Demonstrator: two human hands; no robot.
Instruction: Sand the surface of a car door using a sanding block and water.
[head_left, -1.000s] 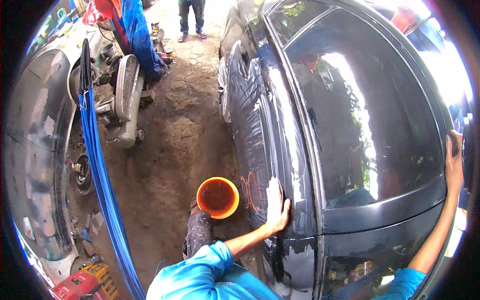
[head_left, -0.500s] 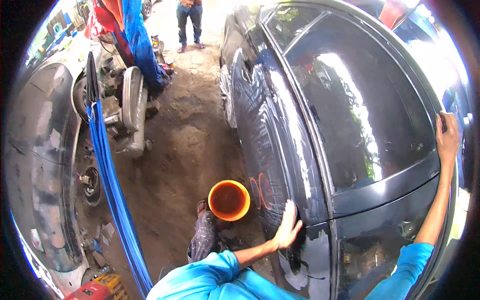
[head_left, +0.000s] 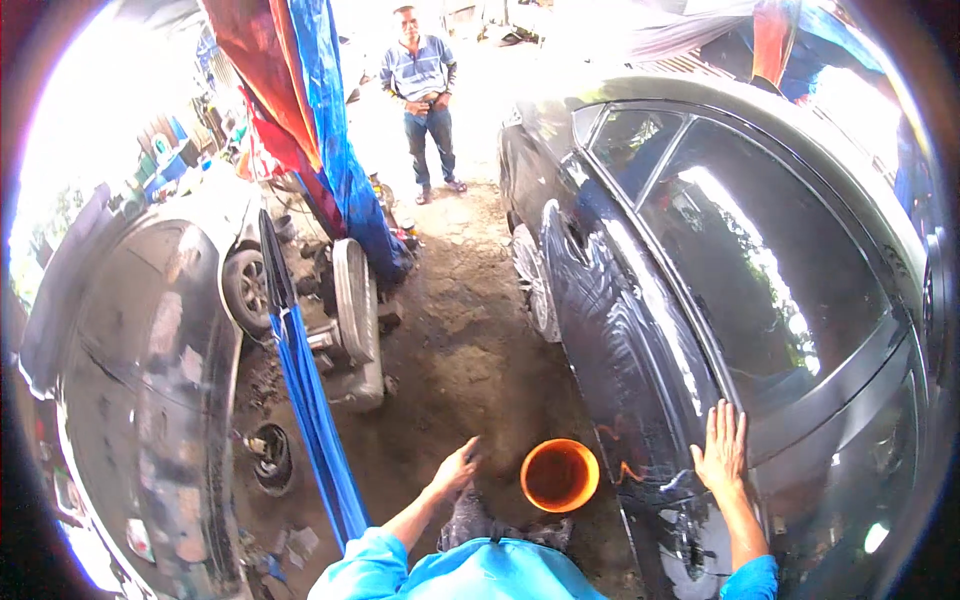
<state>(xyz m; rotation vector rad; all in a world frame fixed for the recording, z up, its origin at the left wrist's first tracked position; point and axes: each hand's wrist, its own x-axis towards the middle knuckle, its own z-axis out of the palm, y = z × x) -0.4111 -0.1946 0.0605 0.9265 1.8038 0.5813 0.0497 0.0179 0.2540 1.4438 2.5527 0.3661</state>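
Note:
My left hand (head_left: pixel 455 468) hangs over the dirt ground left of an orange bucket (head_left: pixel 560 505) of brownish liquid, its fingers drawn together around something too small or hidden to make out. My right hand (head_left: pixel 725 450) lies flat, fingers spread, on the side of a black car (head_left: pixel 800 410) near the lower edge of its window (head_left: pixel 760 270). The door panel (head_left: pixel 600 330) below carries pale streaks and smears, with orange curved marks low down beside the bucket.
A scuffed car body (head_left: pixel 150 390) lines the left, with a long blue strap (head_left: pixel 315 420), loose metal parts (head_left: pixel 350 300), a wheel (head_left: pixel 248 290) and hanging tarps (head_left: pixel 315 130). A person (head_left: pixel 425 110) stands farther along the dirt passage (head_left: pixel 470 260).
My left hand has left the door and moved left over the ground. My right hand has come from the window's far edge to the near side. The view has tilted up, showing more of the person.

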